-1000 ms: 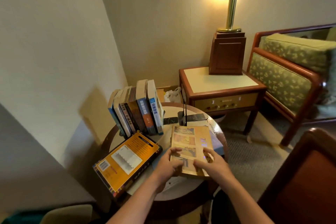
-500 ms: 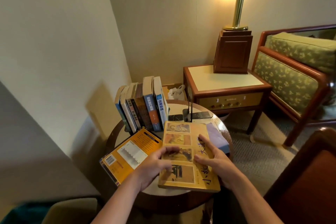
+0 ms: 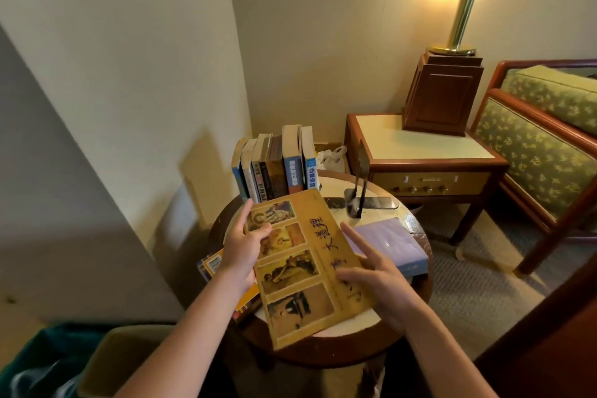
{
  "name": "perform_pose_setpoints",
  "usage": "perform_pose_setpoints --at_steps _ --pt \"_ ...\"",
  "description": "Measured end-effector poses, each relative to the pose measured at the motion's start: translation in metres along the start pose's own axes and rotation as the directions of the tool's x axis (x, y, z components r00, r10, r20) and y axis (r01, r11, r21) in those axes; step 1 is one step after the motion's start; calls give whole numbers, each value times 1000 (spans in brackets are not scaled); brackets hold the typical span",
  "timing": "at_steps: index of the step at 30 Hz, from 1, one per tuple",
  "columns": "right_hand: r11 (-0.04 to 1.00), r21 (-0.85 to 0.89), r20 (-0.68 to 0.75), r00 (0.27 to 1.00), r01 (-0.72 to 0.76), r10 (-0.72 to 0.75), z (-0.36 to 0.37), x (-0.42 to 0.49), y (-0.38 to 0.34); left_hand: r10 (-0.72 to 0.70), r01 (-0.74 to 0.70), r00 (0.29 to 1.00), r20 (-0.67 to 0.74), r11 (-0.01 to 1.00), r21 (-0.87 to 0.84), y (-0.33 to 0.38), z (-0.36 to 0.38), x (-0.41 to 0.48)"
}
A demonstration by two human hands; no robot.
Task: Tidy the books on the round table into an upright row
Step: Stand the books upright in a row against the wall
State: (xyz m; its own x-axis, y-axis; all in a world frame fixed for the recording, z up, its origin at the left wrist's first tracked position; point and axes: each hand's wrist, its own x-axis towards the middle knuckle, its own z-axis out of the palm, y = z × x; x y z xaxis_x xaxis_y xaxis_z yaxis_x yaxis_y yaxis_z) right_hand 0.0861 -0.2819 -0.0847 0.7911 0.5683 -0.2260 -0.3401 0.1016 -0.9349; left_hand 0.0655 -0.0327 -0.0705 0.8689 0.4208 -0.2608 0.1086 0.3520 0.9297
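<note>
Both hands held a tan picture-cover book (image 3: pixel 307 265) tilted above the round worktop (image 3: pixel 416 297): the left hand (image 3: pixel 240 257) gripped its left edge, thumb on the cover, while the right hand (image 3: pixel 376 278) supported the right edge, fingers spread (grip loose). A row of upright books (image 3: pixel 277 168) stood at the far edge, beside a metal bookend (image 3: pixel 358 197). A lavender book (image 3: pixel 391 244) lay flat near the right edge, an orange book (image 3: pixel 214 263) at the left.
</note>
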Motion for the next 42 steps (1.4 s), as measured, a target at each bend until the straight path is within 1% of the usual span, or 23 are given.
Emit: perform_pose_setpoints --at_steps 2,3,5,6,8,10,12,14,16,19,21,23,25,27,28,30,32,33,34,36,37,38,42 --pt "988 153 -61 998 16 -7 5 3 -1 -54 46 994 -94 995 -89 -4 -10 3" --pt "978 203 -118 993 37 -13 8 5 -2 -85 67 988 -129 989 -132 -7 -13 3" --pt "969 233 -241 970 87 -29 20 9 -2 -138 99 974 -181 973 -207 -12 -17 1" --pt "971 211 -295 955 109 -43 27 11 -1 -159 109 966 -204 966 -235 -15 -17 -2" --pt "982 112 -366 925 153 -102 45 13 0 -197 125 949 -245 952 -280 -24 -13 -8" --pt "981 -3 -372 910 195 -182 60 13 3 -237 143 931 -280 937 -318 -34 -7 -13" --pt "973 -70 -368 901 221 -232 69 11 6 -251 151 920 -300 935 -320 -45 -2 -15" --pt "968 -109 -382 890 225 -250 72 9 7 -242 154 919 -310 947 -280 -56 -1 -14" --pt "964 -153 -381 888 215 -259 70 4 4 -239 176 929 -282 957 -230 -64 -2 -11" --pt "966 -208 -357 907 155 -222 61 1 -10 -240 212 957 -164 962 -170 -74 -3 -10" --pt "971 -219 -388 904 100 -181 51 3 -22 -251 243 965 -71 965 -103 -77 -2 -13" --pt "977 -203 -438 886 68 -153 40 4 -33 -263 264 965 -7 965 11 -77 -3 -17" --pt "982 -182 -459 879 52 -132 30 3 -44 -225 217 974 4 948 233 -76 -6 -17" --pt "978 -205 -448 884 45 -134 19 2 -54 -120 120 992 -28 878 463 -75 -10 -12" --pt "971 -234 -440 886 43 -145 13 2 -58 -63 80 997 -51 835 545 -74 -13 -8" --pt "952 -303 -434 882 47 -182 2 1 -66 43 11 997 -65 748 663 -76 -22 5" --pt "928 -368 -429 875 55 -222 -7 0 -74 110 -55 994 -21 640 766 -81 -32 22" --pt "916 -397 -425 874 55 -236 -11 1 -77 121 -83 993 18 562 823 -83 -38 29" --pt "906 -419 -420 874 53 -245 -16 1 -79 130 -112 990 59 453 884 -87 -44 36" --pt "894 -445 -415 875 44 -250 -25 2 -82 131 -139 984 117 174 975 -93 -52 46" --pt "891 -452 -415 875 40 -250 -29 3 -83 114 -150 984 140 84 985 -94 -54 50" --pt "888 -457 -414 875 37 -249 -33 4 -84 85 -161 984 157 39 986 -97 -55 53" --pt "871 -489 -400 876 43 -268 -43 7 -88 -11 -181 983 181 -42 983 -108 -59 67"
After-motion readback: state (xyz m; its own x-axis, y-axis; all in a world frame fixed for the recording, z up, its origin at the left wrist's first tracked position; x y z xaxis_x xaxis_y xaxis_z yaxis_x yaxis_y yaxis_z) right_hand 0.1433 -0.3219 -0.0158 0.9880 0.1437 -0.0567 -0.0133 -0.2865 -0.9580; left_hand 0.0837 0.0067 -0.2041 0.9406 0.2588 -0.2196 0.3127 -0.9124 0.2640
